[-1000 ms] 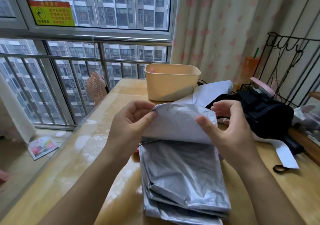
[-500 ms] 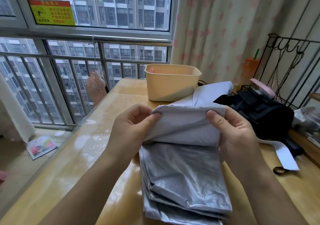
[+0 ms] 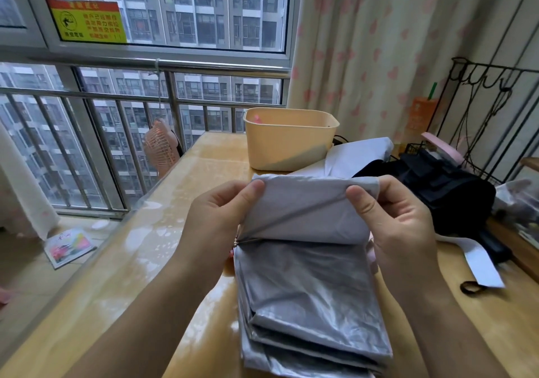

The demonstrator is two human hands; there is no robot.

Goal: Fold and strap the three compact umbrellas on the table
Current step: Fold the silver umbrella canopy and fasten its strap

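Observation:
A silver-grey compact umbrella (image 3: 309,296) lies lengthwise in front of me on the wooden table (image 3: 180,232), its canopy panels stacked in flat pleats. One lighter panel is curled up and over between my hands. My left hand (image 3: 215,217) pinches the panel's left corner with the thumb on top. My right hand (image 3: 399,220) pinches its right corner. A black umbrella (image 3: 455,197) lies bunched at the right. Behind it a white canopy (image 3: 358,156) shows, and a white strap (image 3: 481,264) with a dark loop (image 3: 471,287) trails over the table.
A yellow plastic tub (image 3: 288,141) stands at the table's far end. A black wire rack (image 3: 495,109) and clutter fill the right edge. A small pink fan (image 3: 162,147) sits by the window railing on the left, beyond the table edge.
My right hand came in from behind the panel and now pinches its right corner. Both hands have drawn the curled panel tighter and a little further from me.

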